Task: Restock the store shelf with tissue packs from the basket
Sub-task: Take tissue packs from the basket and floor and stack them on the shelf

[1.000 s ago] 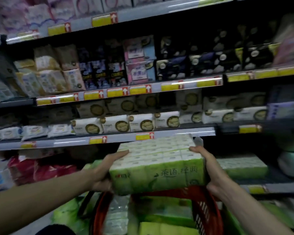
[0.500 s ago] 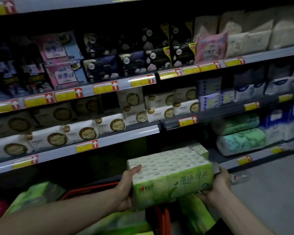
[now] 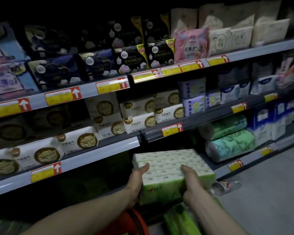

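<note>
A large green-and-white tissue pack (image 3: 170, 164) is held level in front of the dark bottom shelf (image 3: 98, 177). My left hand (image 3: 137, 182) grips its left side, thumb on top. My right hand (image 3: 191, 185) grips its near right corner, thumb over the top face. The far end of the pack reaches under the shelf rail above. A sliver of the red basket (image 3: 134, 219) shows at the bottom, with a green pack (image 3: 178, 221) in it.
White-and-gold tissue packs (image 3: 78, 141) fill the shelf above. Green paper rolls (image 3: 229, 145) and blue-white packs (image 3: 268, 122) sit on the low shelves to the right. A plastic bottle (image 3: 224, 186) lies on the grey floor (image 3: 265, 197) by the shelf base.
My view turned right and down. Both hands carried the pack lower and forward toward the bottom shelf, and my right hand shifted onto its near right corner.
</note>
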The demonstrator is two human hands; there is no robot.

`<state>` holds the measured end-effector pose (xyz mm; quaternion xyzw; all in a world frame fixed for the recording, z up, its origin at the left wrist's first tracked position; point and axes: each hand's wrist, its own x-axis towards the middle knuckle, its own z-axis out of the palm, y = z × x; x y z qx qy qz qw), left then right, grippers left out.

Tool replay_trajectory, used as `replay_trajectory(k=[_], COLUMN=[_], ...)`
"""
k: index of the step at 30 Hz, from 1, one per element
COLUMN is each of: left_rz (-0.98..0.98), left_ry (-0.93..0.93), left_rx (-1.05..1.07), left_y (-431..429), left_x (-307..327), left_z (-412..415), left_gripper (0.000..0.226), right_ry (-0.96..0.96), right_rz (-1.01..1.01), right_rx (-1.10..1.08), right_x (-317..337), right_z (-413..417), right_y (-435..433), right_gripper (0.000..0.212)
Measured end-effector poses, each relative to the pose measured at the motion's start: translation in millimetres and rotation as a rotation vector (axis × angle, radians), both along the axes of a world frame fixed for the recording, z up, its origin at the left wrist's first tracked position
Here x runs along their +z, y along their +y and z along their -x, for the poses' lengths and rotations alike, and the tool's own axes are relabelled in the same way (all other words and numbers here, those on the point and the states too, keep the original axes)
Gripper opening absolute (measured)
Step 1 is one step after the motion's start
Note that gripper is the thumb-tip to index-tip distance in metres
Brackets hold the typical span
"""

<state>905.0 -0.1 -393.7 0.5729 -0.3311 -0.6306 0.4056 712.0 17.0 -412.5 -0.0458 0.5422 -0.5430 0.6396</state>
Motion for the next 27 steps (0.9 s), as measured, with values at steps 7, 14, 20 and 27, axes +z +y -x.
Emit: replay_trajectory(k=[7,14,20,27], left_rz=[0.023,0.088,0.003,-0.123], left_ry=[0.015,-0.087,-0.138,-0.241], left_rx=[0.045,0.036,-0.001,-0.07], left_y=[-101,-112,-141,-131], left_x=[-83,-46,-67,-65], left_z=[10,35,32,31], left_gripper=[0.078,0.061,0.042,0.03], right_ry=[0.064,0.203,0.159,0.216], right_rz=[-0.077,-0.003,0.024,0.095], right_rx=[-0.26,-0.048,-0.066,-0.112], right_x=[-12,-28,-40,-38], right_z=[-21,-17,-26,-25], right_y=[-65,-83,-99,-105], right_gripper=[0.138,0.105,0.11,0.104])
